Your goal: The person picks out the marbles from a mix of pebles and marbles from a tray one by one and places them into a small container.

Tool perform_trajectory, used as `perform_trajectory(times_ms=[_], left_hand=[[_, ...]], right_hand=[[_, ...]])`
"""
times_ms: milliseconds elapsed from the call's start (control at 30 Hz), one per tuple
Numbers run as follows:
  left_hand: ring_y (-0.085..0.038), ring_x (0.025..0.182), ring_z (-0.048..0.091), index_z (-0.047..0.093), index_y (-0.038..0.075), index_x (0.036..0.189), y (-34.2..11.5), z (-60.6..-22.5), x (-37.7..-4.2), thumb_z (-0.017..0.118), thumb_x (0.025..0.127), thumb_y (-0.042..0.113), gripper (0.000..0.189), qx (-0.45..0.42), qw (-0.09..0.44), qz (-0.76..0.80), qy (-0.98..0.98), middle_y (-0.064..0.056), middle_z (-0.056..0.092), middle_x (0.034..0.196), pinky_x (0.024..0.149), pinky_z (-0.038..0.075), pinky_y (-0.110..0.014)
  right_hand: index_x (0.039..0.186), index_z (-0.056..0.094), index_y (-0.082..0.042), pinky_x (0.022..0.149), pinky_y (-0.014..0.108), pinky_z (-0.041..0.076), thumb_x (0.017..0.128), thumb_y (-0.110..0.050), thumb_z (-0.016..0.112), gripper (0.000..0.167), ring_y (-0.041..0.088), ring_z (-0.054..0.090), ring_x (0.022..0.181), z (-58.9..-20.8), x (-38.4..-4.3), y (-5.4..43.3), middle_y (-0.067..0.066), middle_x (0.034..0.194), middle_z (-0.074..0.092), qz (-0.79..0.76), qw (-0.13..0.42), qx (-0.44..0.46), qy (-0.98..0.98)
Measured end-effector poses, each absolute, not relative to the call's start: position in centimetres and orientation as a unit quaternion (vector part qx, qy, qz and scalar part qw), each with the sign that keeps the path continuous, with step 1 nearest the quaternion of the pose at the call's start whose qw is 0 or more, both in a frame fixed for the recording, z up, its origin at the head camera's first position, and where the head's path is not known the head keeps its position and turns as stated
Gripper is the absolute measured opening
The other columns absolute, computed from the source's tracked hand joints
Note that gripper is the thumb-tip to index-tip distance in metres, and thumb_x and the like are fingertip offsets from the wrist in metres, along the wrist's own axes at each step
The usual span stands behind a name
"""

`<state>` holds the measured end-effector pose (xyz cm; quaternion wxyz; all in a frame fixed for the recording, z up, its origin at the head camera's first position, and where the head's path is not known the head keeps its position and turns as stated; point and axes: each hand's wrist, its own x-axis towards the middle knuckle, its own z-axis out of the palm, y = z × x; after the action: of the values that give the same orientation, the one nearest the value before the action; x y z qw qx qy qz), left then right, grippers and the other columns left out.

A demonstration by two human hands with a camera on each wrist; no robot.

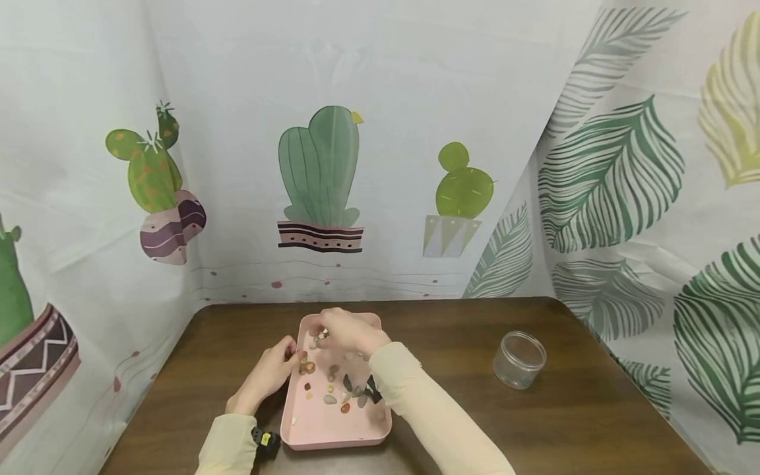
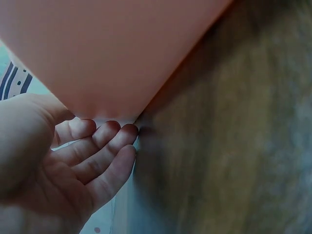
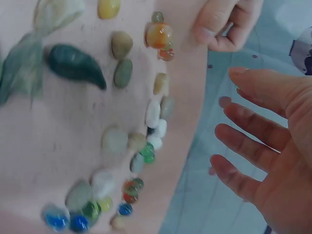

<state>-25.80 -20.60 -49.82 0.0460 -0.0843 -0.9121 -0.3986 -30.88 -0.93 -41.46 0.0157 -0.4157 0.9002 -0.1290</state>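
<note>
A pink rectangular tray [image 1: 337,432] holds many small polished stones and glassy pieces. My left hand [image 1: 268,375] grips its left side, with the thumb over the rim and the fingertips [image 2: 109,127] against the outer wall. Over the far part of the tray is my right hand [image 1: 344,330]. In the right wrist view that hand [image 3: 273,141] has spread, loosely extended fingers with nothing between them. Below it a row of stones runs along the tray's wall, including a white stone [image 3: 153,113], an orange stone [image 3: 160,35] and a dark green curved stone [image 3: 75,62].
A clear round jar [image 1: 519,361] stands on the brown wooden table [image 1: 451,356], right of the tray. Behind the table hangs a white cloth [image 1: 392,171] printed with cacti and leaves. A black wrist strap [image 1: 267,443] is on the left forearm.
</note>
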Motion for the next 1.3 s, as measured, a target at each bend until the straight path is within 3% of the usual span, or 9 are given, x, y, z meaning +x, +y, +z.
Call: perform_trajectory(times_ms=[267, 500, 733, 1133, 1300], left_hand=[[-0.013, 0.063, 0.045, 0.048, 0.012, 0.088, -20.3, -49.7, -25.6, 0.060, 0.096, 0.013, 0.015, -0.073, 0.046, -0.399, -0.913, 0.001, 0.045, 0.070, 0.053, 0.034, -0.026], [-0.014, 0.062, 0.045, 0.048, 0.012, 0.087, -20.4, -50.1, -25.7, 0.060, 0.097, 0.014, 0.015, -0.073, 0.052, -0.398, -0.913, 0.001, 0.045, 0.068, 0.053, 0.035, -0.026], [-0.014, 0.062, 0.045, 0.049, 0.012, 0.088, -20.2, -50.1, -25.7, 0.059, 0.097, 0.012, 0.013, -0.066, 0.048, -0.399, -0.913, 0.001, 0.046, 0.068, 0.053, 0.035, -0.026], [-0.014, 0.061, 0.045, 0.048, 0.013, 0.086, -20.7, -50.0, -25.7, 0.060, 0.096, 0.013, 0.015, -0.065, 0.061, -0.395, -0.914, 0.001, 0.045, 0.067, 0.053, 0.034, -0.027], [-0.013, 0.062, 0.045, 0.048, 0.013, 0.087, -20.5, -50.2, -25.7, 0.060, 0.097, 0.014, 0.016, -0.070, 0.054, -0.397, -0.914, 0.002, 0.045, 0.068, 0.053, 0.035, -0.026]], right_hand=[[0.102, 0.069, -0.020, 0.080, 0.026, 0.045, 0.091, -0.026, 0.068, 0.012, 0.011, 0.056, 0.093, -41.8, -30.1, 3.3, -0.006, 0.103, 0.062, -0.133, -0.013, -0.422, 0.897], [0.103, 0.069, -0.017, 0.082, 0.031, 0.047, 0.090, -0.023, 0.070, 0.014, 0.015, 0.057, 0.100, -42.9, -29.9, 7.4, -0.001, 0.119, 0.062, -0.165, -0.029, -0.411, 0.896], [0.098, 0.069, -0.012, 0.079, 0.035, 0.048, 0.085, -0.017, 0.076, 0.016, 0.019, 0.058, 0.092, -43.5, -28.6, 12.7, -0.001, 0.100, 0.062, -0.184, -0.081, -0.406, 0.892], [0.091, 0.064, -0.014, 0.084, 0.040, 0.048, 0.082, -0.013, 0.078, 0.016, 0.020, 0.060, 0.095, -43.1, -27.8, 20.0, -0.004, 0.096, 0.061, -0.218, -0.138, -0.369, 0.893], [0.089, 0.064, -0.014, 0.080, 0.039, 0.049, 0.079, -0.011, 0.081, 0.020, 0.017, 0.060, 0.093, -42.8, -26.7, 23.6, -0.005, 0.095, 0.062, -0.216, -0.190, -0.362, 0.887]])
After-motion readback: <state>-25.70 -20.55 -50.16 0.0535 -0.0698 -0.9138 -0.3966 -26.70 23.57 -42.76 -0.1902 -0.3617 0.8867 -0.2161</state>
